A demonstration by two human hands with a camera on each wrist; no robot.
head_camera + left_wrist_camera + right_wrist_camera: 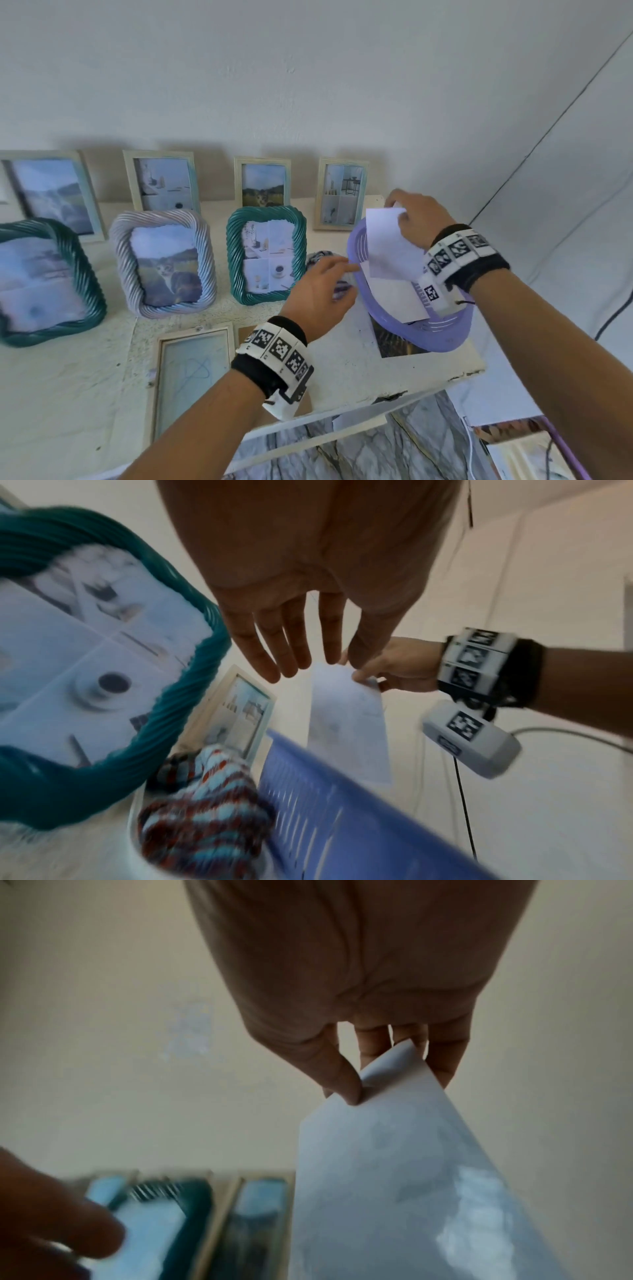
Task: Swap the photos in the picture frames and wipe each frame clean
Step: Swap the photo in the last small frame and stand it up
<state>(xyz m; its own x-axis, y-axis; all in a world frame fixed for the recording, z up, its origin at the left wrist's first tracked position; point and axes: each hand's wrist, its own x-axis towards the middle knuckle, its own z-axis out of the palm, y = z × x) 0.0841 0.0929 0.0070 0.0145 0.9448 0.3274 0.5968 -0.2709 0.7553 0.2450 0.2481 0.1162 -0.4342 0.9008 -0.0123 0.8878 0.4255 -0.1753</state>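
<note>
Over a purple basket (448, 339) at the surface's right end, the right hand (416, 219) pinches a photo (390, 246) (white back showing) by its top corner. Left hand (318, 291), fingers straight and relaxed, reaches toward the basket rim beside a knitted cloth (202, 813). Frames (267, 253) stand behind, left.

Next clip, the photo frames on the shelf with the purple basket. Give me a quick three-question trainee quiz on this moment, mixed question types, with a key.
1. True or false: the right hand pinches a white sheet above the purple basket.
2. Which describes the left hand? A) gripping the cloth B) open, fingers extended toward the sheet C) holding a frame
3. Fill in: the twisted lilac frame shows a photo of a ____.

Key: 1 true; 2 B; 3 cat.
</note>
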